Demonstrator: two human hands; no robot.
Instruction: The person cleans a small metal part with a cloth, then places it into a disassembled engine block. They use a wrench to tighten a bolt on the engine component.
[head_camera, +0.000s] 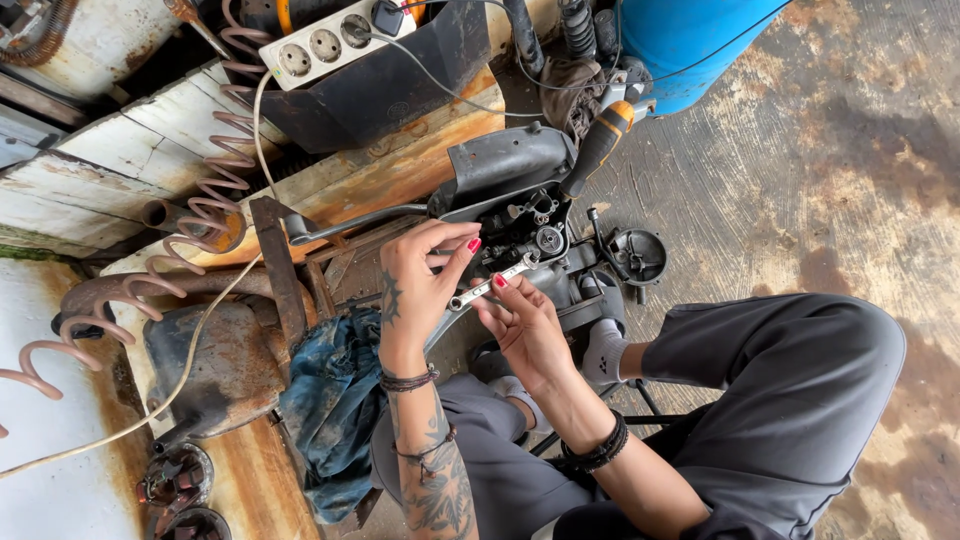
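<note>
A small silver wrench (490, 286) lies between both hands, angled up toward a dark engine part (535, 235) on the floor in front of me. My left hand (420, 285) pinches the wrench's lower ring end with thumb and fingers. My right hand (525, 325) holds the shaft from below, fingertips on it. The wrench's upper end reaches the engine's small round fittings. An orange-and-black handled screwdriver (600, 145) leans on the engine's top cover.
A white power strip (325, 42) sits on a black tray (400, 85) at the back. A pink coiled hose (190, 225) crosses worn wooden boards. Blue rag (335, 400) lies left of my knee. A blue barrel (690, 40) stands behind. Concrete floor (850, 170) spreads right.
</note>
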